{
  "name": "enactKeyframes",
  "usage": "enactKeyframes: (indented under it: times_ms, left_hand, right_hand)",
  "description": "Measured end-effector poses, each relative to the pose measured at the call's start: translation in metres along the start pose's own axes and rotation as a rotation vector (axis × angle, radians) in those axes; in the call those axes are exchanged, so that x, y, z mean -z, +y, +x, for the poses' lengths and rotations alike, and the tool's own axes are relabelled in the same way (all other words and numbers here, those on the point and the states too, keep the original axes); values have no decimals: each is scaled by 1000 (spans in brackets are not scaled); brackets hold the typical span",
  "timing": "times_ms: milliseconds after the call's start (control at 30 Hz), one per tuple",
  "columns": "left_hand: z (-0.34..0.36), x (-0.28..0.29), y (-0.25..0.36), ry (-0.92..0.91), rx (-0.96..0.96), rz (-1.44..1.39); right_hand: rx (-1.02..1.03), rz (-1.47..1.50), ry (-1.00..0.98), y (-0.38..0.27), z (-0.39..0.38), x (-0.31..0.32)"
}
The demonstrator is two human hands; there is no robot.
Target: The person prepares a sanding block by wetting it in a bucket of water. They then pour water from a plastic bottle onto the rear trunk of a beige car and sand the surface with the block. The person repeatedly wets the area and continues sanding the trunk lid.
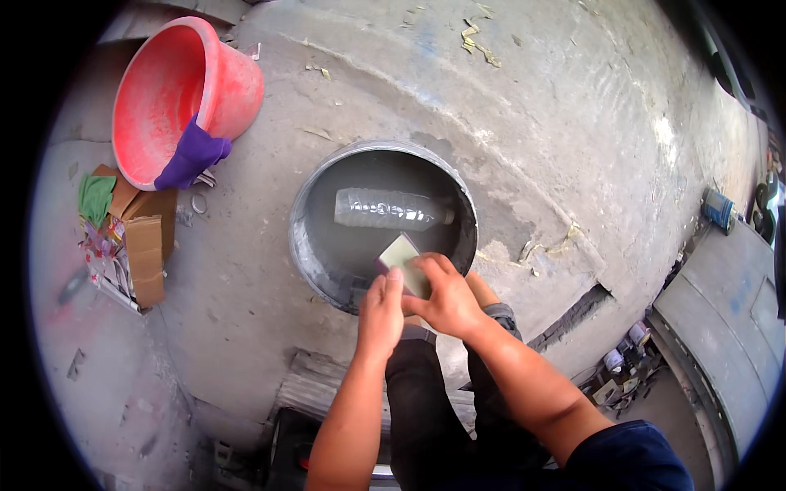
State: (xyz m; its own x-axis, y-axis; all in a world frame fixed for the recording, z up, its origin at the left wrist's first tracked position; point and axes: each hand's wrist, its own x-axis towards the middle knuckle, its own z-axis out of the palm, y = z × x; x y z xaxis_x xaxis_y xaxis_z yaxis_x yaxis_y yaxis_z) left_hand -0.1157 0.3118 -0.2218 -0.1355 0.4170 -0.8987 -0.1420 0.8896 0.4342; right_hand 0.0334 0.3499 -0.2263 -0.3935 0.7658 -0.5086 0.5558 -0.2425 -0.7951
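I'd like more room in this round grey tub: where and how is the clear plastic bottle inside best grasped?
Probably around its middle, from above left: the clear plastic bottle lies on its side in the round grey tub, its rounded top exposed, its neck near the right wall, and the pale rectangular block held over the near side.

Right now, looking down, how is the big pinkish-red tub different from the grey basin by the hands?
The pinkish-red tub is brightly coloured, while the grey basin is dull. The grey basin holds greyish water with a clear plastic bottle in it; no water shows in the pinkish-red tub. A purple cloth hangs over the tub's rim, but none hangs on the basin's. Both are round and open-topped.
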Motion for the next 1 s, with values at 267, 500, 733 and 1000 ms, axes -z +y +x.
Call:
enactKeyframes:
  times_ms: [267, 500, 733, 1000]
  left_hand:
    - [105, -20, 34, 178, -795, 1513]
    - [127, -2, 0, -14, -555, 1341]
    - [91, 25, -26, 44, -785, 1082]
    - [74, 25, -30, 139, -921, 1162]
  right_hand:
    - [-489, 1039, -75, 28, -14, 51]
    - [-530, 1072, -158, 11, -14, 73]
    - [-716, 1108, -191, -12, 14, 78]
    - [-847, 1075, -142, -5, 20, 62]
